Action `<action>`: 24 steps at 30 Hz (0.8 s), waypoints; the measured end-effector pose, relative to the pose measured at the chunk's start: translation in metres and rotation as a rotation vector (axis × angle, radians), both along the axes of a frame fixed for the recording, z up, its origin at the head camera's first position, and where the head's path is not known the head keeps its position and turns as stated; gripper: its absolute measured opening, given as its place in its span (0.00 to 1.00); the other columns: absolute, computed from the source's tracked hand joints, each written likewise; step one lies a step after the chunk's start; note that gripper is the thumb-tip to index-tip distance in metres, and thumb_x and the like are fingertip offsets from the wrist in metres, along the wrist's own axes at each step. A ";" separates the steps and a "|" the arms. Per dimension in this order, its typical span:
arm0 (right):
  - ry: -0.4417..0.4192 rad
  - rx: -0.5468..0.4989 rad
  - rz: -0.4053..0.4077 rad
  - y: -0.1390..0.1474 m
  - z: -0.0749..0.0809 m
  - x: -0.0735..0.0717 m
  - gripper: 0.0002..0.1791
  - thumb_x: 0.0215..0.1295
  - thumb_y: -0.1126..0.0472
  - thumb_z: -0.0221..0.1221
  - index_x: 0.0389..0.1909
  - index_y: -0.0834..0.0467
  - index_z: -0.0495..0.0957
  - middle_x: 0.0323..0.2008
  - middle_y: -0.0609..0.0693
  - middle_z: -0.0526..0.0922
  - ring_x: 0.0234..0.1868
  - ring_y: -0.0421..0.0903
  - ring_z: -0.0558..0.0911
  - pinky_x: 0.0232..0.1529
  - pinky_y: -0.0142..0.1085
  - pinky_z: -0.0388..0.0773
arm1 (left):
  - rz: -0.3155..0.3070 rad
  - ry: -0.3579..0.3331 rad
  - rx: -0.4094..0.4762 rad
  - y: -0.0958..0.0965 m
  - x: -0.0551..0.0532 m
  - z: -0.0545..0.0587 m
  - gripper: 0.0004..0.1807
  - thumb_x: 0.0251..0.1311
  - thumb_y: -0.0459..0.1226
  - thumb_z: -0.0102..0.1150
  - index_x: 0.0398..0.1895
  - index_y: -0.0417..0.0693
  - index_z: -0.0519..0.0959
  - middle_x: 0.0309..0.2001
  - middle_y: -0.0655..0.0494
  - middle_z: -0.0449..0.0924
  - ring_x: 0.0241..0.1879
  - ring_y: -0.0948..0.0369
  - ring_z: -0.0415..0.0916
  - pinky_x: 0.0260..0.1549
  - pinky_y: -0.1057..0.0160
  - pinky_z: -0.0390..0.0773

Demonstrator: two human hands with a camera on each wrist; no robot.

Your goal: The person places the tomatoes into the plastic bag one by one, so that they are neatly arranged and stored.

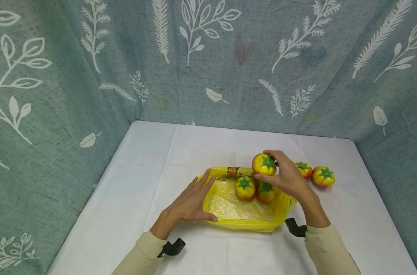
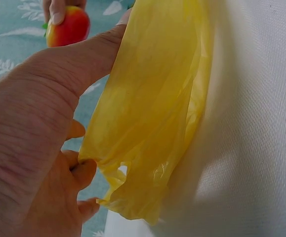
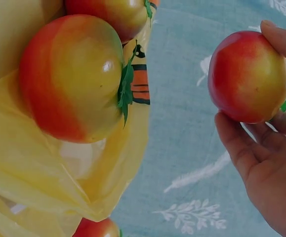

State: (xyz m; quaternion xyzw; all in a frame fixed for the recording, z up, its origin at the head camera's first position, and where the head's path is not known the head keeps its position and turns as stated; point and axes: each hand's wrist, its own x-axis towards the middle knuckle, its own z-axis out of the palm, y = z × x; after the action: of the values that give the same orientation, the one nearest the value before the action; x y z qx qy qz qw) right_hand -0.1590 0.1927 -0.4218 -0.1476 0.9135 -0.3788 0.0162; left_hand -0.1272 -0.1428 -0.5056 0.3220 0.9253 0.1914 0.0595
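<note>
A yellow plastic bag [image 1: 229, 225] lies on the table with its mouth spread wide. Two yellow-red tomatoes with green leafy tops sit inside it, one tomato [image 1: 244, 188] left of the other tomato [image 1: 266, 193]. Above the bag's far right rim, my right hand [image 1: 285, 173] grips another tomato [image 1: 263, 164] between thumb and fingers. At the bag's left side is my left hand [image 1: 191, 202], fingers spread and fairly straight along the rim, thumb at the near edge. The left wrist view shows that thumb passing behind the yellow plastic [image 2: 152, 98].
To the right of the bag, two more tomatoes rest on the white-covered table [image 1: 359, 225]: one tomato [image 1: 304, 169] partly hidden by the right hand, the other tomato [image 1: 323, 177] beside it. A grey-green leaf-patterned curtain [image 1: 208, 76] hangs behind and at both sides.
</note>
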 end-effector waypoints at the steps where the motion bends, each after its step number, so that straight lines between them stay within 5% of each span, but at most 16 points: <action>1: -0.003 0.003 0.000 -0.001 0.000 0.000 0.45 0.58 0.44 0.73 0.70 0.61 0.65 0.63 0.60 0.71 0.56 0.57 0.76 0.58 0.56 0.77 | -0.001 0.000 0.001 0.000 0.000 0.000 0.73 0.41 0.69 0.73 0.82 0.43 0.44 0.82 0.43 0.32 0.79 0.51 0.44 0.76 0.47 0.44; 24: -0.027 0.017 0.089 -0.029 0.000 -0.004 0.45 0.57 0.43 0.73 0.70 0.57 0.66 0.63 0.55 0.71 0.53 0.53 0.78 0.54 0.51 0.82 | -0.013 0.009 -0.001 0.001 0.000 0.005 0.74 0.40 0.68 0.74 0.82 0.44 0.43 0.81 0.42 0.32 0.79 0.51 0.45 0.76 0.47 0.44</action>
State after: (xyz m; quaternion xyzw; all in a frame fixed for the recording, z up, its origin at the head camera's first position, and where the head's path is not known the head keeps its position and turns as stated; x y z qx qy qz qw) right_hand -0.1631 0.1639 -0.4218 -0.1825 0.9089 -0.3721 0.0467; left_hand -0.1268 -0.1421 -0.5006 0.3288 0.9235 0.1892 0.0569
